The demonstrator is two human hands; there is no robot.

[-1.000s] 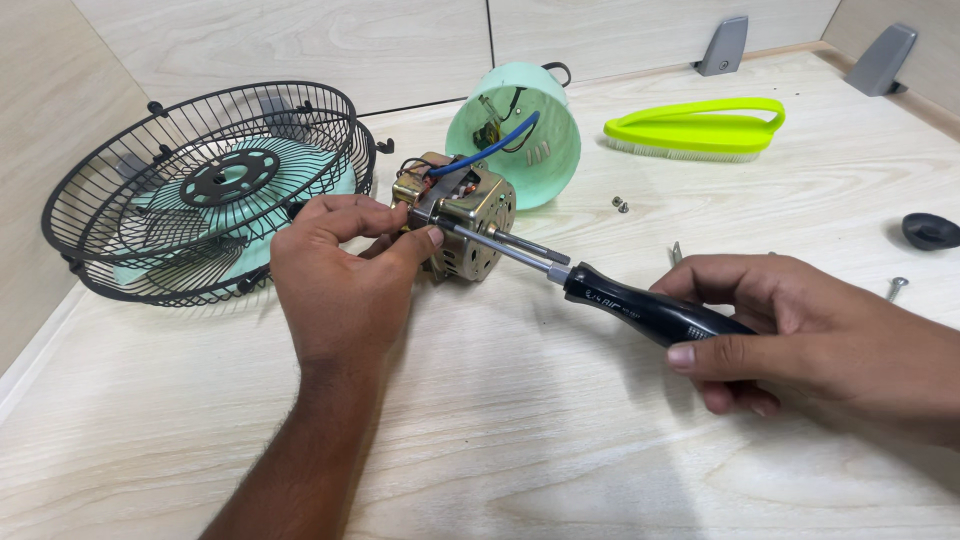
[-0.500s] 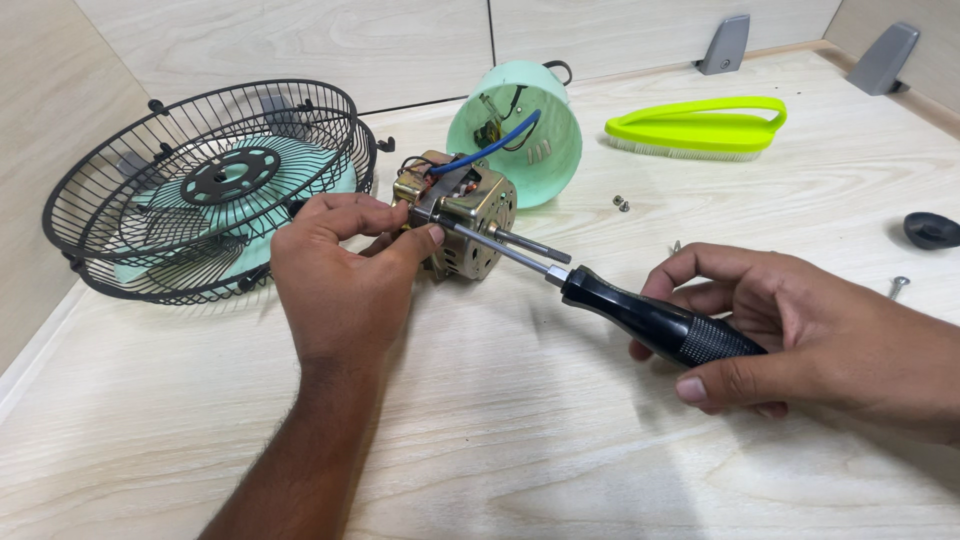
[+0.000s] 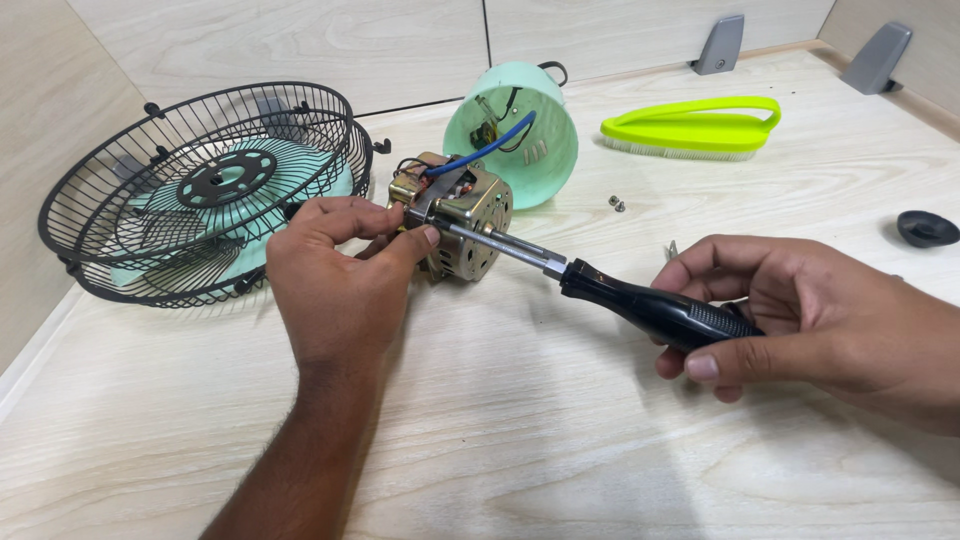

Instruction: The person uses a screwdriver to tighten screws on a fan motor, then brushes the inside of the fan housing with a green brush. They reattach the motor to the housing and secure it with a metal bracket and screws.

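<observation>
Fingers of the left hand pinch the brass-coloured metal fan motor just beyond their tips, while the right hand wraps the black-handled screwdriver, whose tip should sit squarely in the screw under firm, straight pressure.

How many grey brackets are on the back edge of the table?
2. One grey metal bracket stands against the back wall behind the lime-green plastic brush; the other grey bracket stands at the far right corner. More may lie outside the view.
</observation>
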